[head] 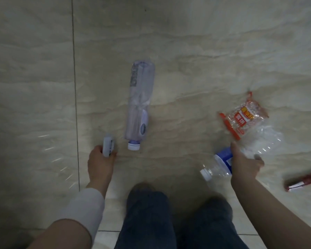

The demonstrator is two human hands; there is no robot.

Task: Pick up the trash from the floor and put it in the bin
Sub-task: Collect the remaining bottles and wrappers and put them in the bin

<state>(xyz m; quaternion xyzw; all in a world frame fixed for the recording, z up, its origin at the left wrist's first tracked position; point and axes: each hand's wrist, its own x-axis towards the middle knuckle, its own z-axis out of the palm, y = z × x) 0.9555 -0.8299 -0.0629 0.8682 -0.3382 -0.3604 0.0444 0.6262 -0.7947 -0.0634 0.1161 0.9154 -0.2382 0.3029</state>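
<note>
Well, none of the writing could really be read. The red and clear wrapper (242, 115) carried a red panel with pale characters and a yellow patch beside it, both too blurred to make out. The long clear bottle (139, 103) had a grey printed strip near its base and a small blue oval mark lower down, neither legible. The small white packet (108, 145) showed a dark line of print along one edge, also unreadable.

The left hand (100, 163) was curled shut around the lower end of that white packet, whose top stuck out above the knuckles. The long bottle lay flat on the pale marble-look floor (187, 42) just to the right of this hand and ahead of it, its white cap (133, 146) pointing back toward the person and nearly level with the fingers.

The right hand (244, 165) was closed on a crushed clear bottle (221, 166) with a blue label; its white cap stuck out to the hand's left, and crumpled clear plastic bulged out past the fingers on the far side. The wrapper lay just ahead of this hand, touching or overlapping that crumpled plastic; I couldn't tell whether the fingers held it too. Off to the hand's right, well apart, a dark red and white piece of litter (303, 180) lay on the floor, smeared by blur.

Below, dark trousers (147, 218) stood between the two arms.
</note>
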